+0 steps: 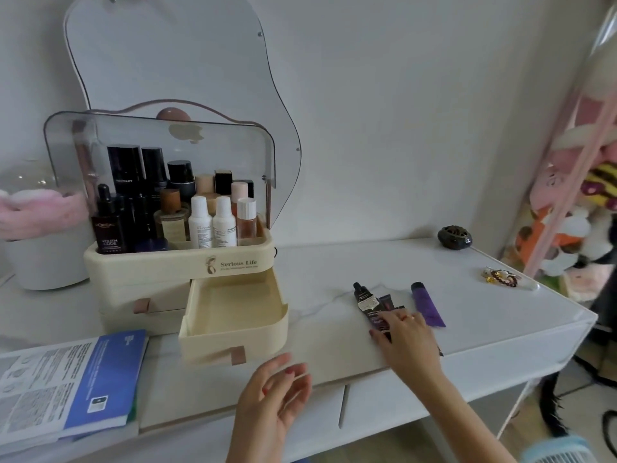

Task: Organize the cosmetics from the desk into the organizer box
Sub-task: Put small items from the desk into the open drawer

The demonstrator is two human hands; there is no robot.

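Cosmetics lie on desk (467, 329) right of organizer (173, 272): R hand (405, 332) rests fingers on dark dropper bottle (369, 304), long axis front-to-back, cap pointing away-left. L hand (277, 392) hovers near, fingers relaxed, holding nothing. Farther: purple tube (427, 307) w/ cap away; drawer (233, 315) pulled out.

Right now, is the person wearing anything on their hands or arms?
Both forearms are bare, with no sleeves showing. The right hand wears a thin gold-coloured ring on one finger. The left hand has red-painted nails and no ring that shows. No watch or bracelet is visible.
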